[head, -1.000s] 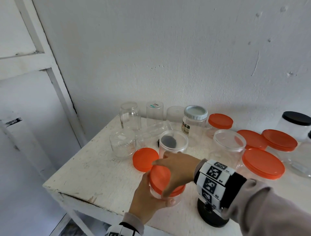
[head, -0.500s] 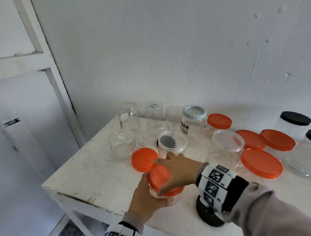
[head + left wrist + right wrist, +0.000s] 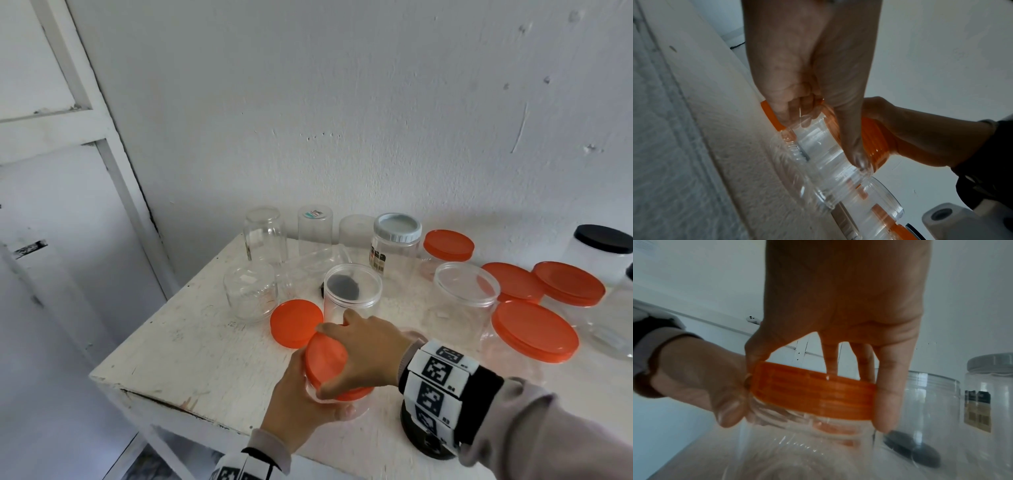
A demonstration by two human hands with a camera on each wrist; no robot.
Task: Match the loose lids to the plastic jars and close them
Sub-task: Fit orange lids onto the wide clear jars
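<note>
Two hands are on one small clear jar [image 3: 329, 401] near the front edge of the white table [image 3: 191, 353]. Our left hand [image 3: 298, 407] wraps the jar's body from the near side, thumb curled along its wall, and steadies it. Our right hand [image 3: 366, 356] sits over the orange lid [image 3: 325, 359], fingers spread down around its ribbed rim; in the right wrist view the fingertips [image 3: 885, 410] and thumb clamp the rim from opposite sides.

Compared with a second ago, little has shifted: the jar stands where it stood, and the right hand has turned only slightly on the lid, its fingers reaching a bit further toward the far side. We read that as a twist in progress, the lid seated on the threads and being screwed down. The lid looks a shade tilted in the right wrist view, so we cannot tell whether it is fully home.

Just beyond the hands a second loose orange lid [image 3: 296, 322] lies flat, beside an open jar [image 3: 352, 298] with a dark object in it. To the right stands a wider open jar [image 3: 462, 301], with three large orange lids [image 3: 534, 329] near it; whether those already close jars we cannot tell. Farther back are upturned clear jars [image 3: 265, 233], one with a grey lid [image 3: 397, 228] and one orange-capped jar [image 3: 448, 245]. Several jars remain open, so the task is early.
</note>
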